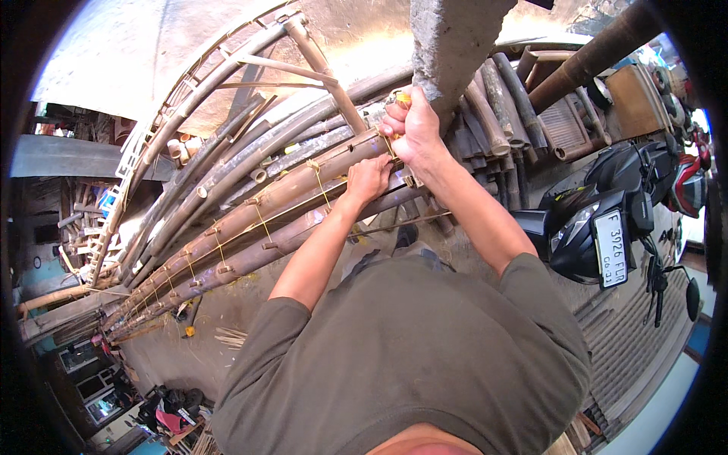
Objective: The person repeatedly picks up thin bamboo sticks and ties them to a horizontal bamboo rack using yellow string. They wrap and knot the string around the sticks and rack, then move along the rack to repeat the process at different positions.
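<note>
Two long bamboo poles, an upper one and a lower one, run side by side from the far left toward me. Short pegs stick out of them, and thin yellow cord crosses between them at several places. My left hand presses its curled fingers on the bamboo near the right end; what they pinch is hidden. Above and to its right, my right hand is a closed fist around a small orange-and-yellow object, mostly covered by the fingers. A strand of cord shows just below this fist.
A rough concrete pillar stands right beyond my right hand. Stacked bamboo poles lie behind the work, with a curved bamboo frame at left. A black motorbike is parked close on my right. Thin sticks lie on the ground.
</note>
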The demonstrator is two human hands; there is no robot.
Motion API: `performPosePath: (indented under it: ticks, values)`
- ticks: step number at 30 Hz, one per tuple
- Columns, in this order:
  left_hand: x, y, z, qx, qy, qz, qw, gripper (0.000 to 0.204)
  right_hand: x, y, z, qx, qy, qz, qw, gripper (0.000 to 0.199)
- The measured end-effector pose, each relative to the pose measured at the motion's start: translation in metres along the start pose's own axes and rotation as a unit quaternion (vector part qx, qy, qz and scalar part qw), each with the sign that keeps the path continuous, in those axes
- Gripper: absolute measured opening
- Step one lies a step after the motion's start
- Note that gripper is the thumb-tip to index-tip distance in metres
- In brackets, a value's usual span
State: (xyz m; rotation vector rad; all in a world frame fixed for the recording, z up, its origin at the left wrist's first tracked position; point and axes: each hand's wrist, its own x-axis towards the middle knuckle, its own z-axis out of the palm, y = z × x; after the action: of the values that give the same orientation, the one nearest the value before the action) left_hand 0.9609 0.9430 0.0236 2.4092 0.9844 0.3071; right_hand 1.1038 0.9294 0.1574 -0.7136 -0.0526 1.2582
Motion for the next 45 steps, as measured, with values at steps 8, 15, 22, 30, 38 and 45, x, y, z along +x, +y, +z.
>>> performPosePath:
  ticks: [8,15,22,30,38,45]
  values:
    - [0.000,0.000,-0.001,-0.011,0.021,0.040,0.999,0.016,-0.054,-0.021,-0.036,-0.284,-0.161,0.052,0.944,0.035]
    - [-0.004,0.000,0.008,-0.017,0.075,0.071,0.994,0.015,-0.107,0.020,-0.131,-0.597,-0.294,0.082,0.742,0.037]
    - [-0.005,-0.002,0.007,-0.011,0.098,0.088,0.991,0.014,-0.096,0.083,-0.181,-0.689,-0.200,-0.038,0.696,0.034]
    - [-0.009,-0.013,-0.002,0.008,0.040,0.057,0.998,0.017,-0.112,0.058,-0.154,-0.718,-0.190,0.008,0.669,0.037]
    - [-0.028,-0.020,-0.004,0.028,0.062,-0.005,0.998,0.016,-0.129,0.063,-0.140,-0.623,-0.162,-0.082,0.761,0.031]
    - [-0.039,-0.005,-0.005,-0.176,0.196,-0.079,0.961,0.017,-0.144,0.060,-0.135,-0.625,-0.199,-0.158,0.738,0.028]
